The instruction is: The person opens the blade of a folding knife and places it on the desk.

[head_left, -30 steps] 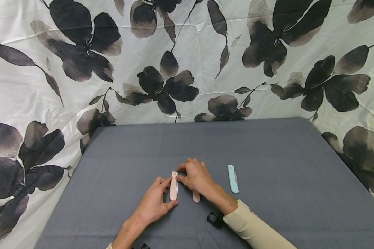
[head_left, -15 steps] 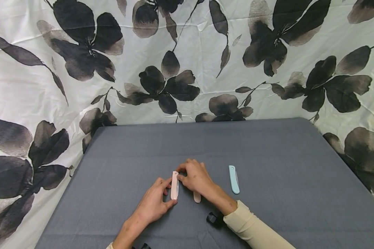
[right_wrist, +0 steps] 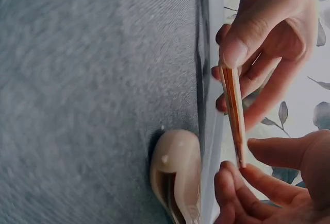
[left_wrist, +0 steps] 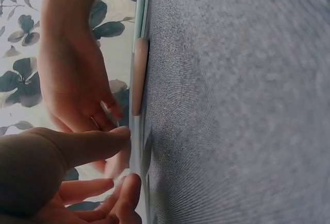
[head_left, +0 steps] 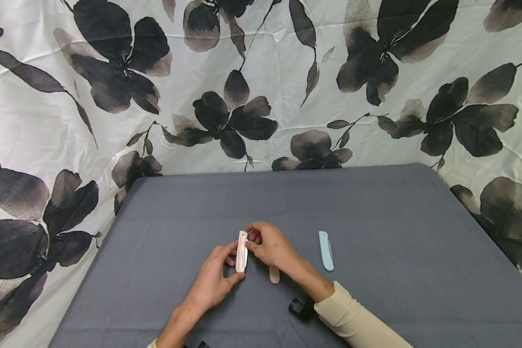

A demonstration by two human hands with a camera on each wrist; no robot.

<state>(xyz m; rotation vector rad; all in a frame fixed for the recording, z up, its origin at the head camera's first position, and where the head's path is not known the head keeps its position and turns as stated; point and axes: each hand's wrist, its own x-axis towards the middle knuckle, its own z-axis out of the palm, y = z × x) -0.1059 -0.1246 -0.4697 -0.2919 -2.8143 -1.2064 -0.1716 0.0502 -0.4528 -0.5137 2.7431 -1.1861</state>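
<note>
A pale pink folding knife, its metal blade showing along the right side, is held upright in front of me between both hands. The left hand grips it, thumb at the lower end and fingers along the left edge. At the upper end, the thumb and fingertips of the right hand pinch its right side. In the right wrist view the folding knife is seen edge-on, off the cloth, with a slot along its handle. A second pink folding knife lies partly hidden under the right wrist.
A light blue folding knife lies on the grey cloth-covered table, right of the hands. A black object sits at the right cuff. Behind the table hangs a white floral cloth.
The held pink folding knife has risen slightly and moved a little away from me, with both hands still on it. The other two knives stay where they were.
</note>
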